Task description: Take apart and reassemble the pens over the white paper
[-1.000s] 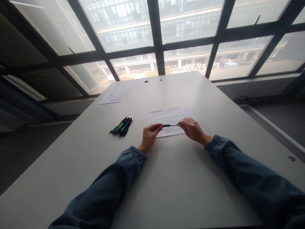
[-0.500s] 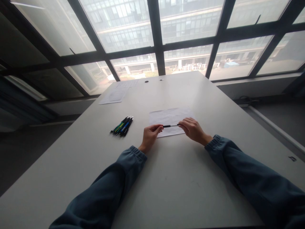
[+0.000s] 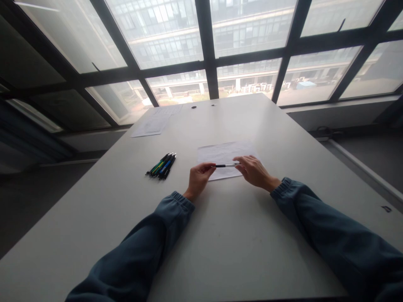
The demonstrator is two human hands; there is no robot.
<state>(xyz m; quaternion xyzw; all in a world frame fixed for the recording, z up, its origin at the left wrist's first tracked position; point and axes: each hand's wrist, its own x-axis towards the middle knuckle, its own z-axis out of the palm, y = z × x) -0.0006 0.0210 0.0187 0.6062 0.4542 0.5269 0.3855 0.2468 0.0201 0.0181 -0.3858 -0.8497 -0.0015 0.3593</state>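
A black-and-white pen is held level just above a sheet of white paper. My left hand pinches its dark end between thumb and fingers. At the pale end, my right hand has thumb and fingers around the pen, with the index finger slightly raised. The very tips of the pen are partly hidden by my fingers. To the left of my left hand, a bunch of several pens, black with green, yellow and blue parts, lies on the white table.
More printed sheets lie at the far left of the table. Two small round holes, one a dark grommet, are near the far edge. Dark-framed windows rise beyond it. A small black mark is at the right edge.
My right index finger has lifted a little and its grip on the pen's end has loosened. The left hand and the bunch of pens stay in place.
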